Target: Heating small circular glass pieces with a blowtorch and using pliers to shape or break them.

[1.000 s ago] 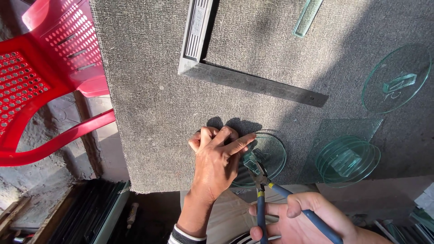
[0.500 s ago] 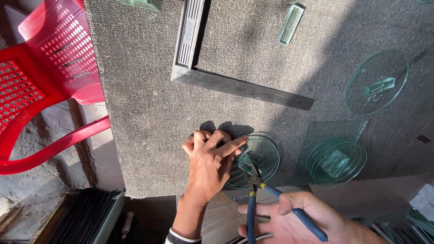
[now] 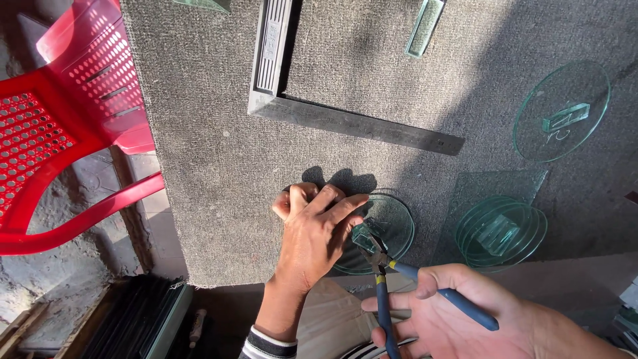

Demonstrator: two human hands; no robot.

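My left hand (image 3: 318, 233) presses down on a round clear glass disc (image 3: 389, 223) lying near the front edge of a grey carpeted table (image 3: 212, 159). My right hand (image 3: 458, 319) holds blue-handled pliers (image 3: 385, 279), whose jaws grip a small glass piece at the disc's lower edge, right beside my left fingers.
A steel square ruler (image 3: 345, 119) lies behind the disc. A stack of round glass discs (image 3: 502, 229) sits on a glass sheet to the right, another disc (image 3: 561, 110) farther back, a glass strip (image 3: 425, 26) at the top. A red plastic chair (image 3: 60, 126) stands left.
The view has shifted slightly. My left hand stays on the disc, and the pliers remain at the disc's edge with their handles now spread a little wider in my right hand.
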